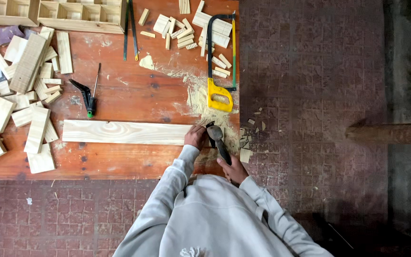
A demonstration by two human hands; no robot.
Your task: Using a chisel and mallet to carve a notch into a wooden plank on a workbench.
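I find no packages, labels, signs or screens in my view. Nothing on the bench or the floor carries a wrapper, a tag or a display that I can make out.

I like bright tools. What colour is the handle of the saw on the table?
The saw's handle is bright yellow, with a black frame above. The head view shows it best.
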